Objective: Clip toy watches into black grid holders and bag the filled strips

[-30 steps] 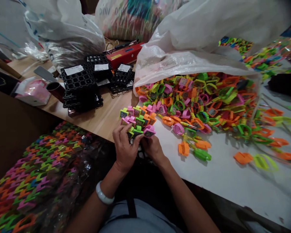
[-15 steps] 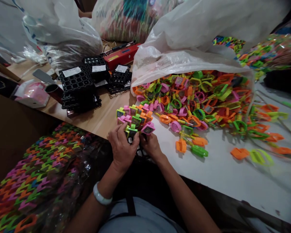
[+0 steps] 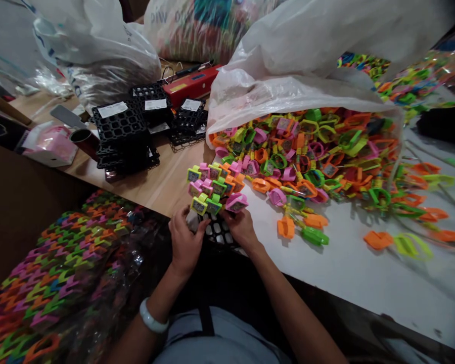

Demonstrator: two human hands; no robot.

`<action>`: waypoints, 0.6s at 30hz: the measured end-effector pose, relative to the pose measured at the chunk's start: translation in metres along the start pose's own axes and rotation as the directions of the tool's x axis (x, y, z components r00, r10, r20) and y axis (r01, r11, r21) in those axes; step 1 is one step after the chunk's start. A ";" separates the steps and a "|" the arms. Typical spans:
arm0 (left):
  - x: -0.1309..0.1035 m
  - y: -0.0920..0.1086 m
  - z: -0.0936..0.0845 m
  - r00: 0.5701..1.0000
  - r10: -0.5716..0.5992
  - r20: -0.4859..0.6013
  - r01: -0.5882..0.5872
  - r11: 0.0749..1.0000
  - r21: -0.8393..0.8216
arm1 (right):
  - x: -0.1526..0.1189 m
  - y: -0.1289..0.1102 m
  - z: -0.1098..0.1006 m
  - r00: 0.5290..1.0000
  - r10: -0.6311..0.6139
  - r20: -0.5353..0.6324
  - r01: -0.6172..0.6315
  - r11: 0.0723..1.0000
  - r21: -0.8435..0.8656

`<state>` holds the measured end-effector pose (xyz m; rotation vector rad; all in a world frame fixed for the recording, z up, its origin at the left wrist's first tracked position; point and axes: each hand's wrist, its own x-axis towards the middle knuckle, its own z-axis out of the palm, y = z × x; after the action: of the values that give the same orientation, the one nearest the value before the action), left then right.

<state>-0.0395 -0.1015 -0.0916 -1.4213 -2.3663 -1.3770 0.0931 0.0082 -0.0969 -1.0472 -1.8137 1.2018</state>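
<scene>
Left grip (image 3: 185,242) is staying parted, thumb and fingers standing apart at the left edge of a black grid tray (image 3: 220,233), just on the near side of a yellow piece (image 3: 199,205) and a green piece (image 3: 213,205). Right grip (image 3: 243,230) is curling in beneath a pink piece (image 3: 236,202); its fingertips are hiding there, so I can't tell whether it is clamping on that piece or on the tray.

From the head view, I'm seeing more bright watch-shaped pieces (image 3: 217,187) crowding the far part of the tray, while bare cells are showing between the two grips. The tray is sitting at the near edge of the desk (image 3: 170,184).

Over to the right, a white bag (image 3: 280,96) is gaping, with a tangled heap (image 3: 311,151) of similar pieces spilling from it. On the far left, labelled black trays (image 3: 119,129) are standing in a stack beside a dark cup (image 3: 84,140), and a red box (image 3: 193,83) is lying beyond them. Low on the left, rows of coloured pieces (image 3: 60,268) are spreading out beside crumpled clear plastic.
</scene>
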 end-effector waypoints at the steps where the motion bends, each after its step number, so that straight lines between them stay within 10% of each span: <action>1: 0.000 -0.003 0.003 0.999 -0.013 0.047 0.012 1.000 0.010 | 0.000 0.000 0.000 1.000 -0.008 0.008 0.008 1.000 -0.030; 9: 0.012 -0.018 0.025 0.982 0.091 0.164 -0.088 0.996 -0.024 | 0.006 -0.006 0.001 0.970 -0.214 0.112 0.239 0.917 -0.319; 15: 0.022 0.001 -0.014 0.993 0.118 -0.007 -0.118 0.984 -0.130 | 0.010 -0.001 0.005 0.949 -0.285 0.137 0.315 0.883 -0.347; 18: 0.054 0.026 -0.032 0.918 0.396 -0.002 -0.395 0.915 -0.081 | 0.011 0.003 0.008 0.951 -0.276 0.141 0.308 0.883 -0.354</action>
<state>-0.0633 -0.0827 -0.0314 -1.8097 -1.8970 -1.3596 0.0819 0.0157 -0.1010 -0.8840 -2.2350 0.7460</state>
